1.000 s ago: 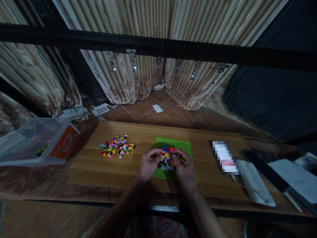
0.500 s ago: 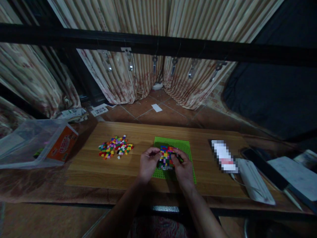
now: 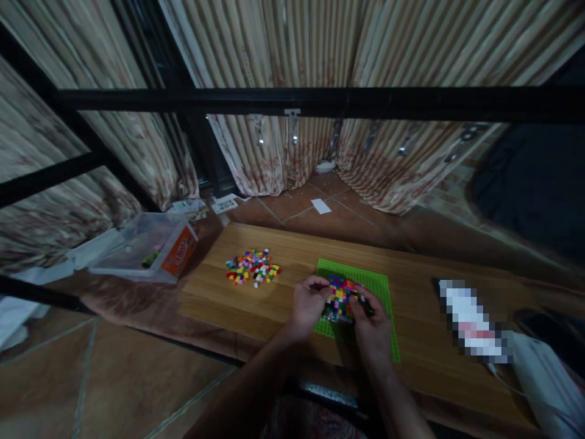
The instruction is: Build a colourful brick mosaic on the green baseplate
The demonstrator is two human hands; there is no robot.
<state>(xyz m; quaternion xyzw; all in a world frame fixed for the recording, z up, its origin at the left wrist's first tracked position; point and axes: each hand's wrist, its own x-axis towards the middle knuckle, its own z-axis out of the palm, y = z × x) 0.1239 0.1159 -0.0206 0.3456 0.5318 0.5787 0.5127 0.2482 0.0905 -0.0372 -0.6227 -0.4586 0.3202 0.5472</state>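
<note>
A block of small multicoloured building bricks [image 3: 339,297] is between my two hands, over the green studded baseplate [image 3: 324,330]. My left hand [image 3: 309,303] grips its left edge with thumb and fingers pinched. On the other side my right hand [image 3: 372,316] is closed on the right edge, thumb on the bricks and fingers curled around the far side. Whether the block touches the baseplate I cannot tell. Left of my hands a loose pile of small coloured bricks [image 3: 251,266] lies on the wooden board [image 3: 283,311].
A clear plastic box [image 3: 132,247] with an orange label stands left of the board. At the right lie a phone with a blurred screen [image 3: 470,320], a cable and a white object [image 3: 543,378]. A black rail [image 3: 320,103] and curtains are beyond the board.
The camera view has turned left, so the board and my hands appear further right. Both hands keep hold of the brick block, with little visible change in grip.
</note>
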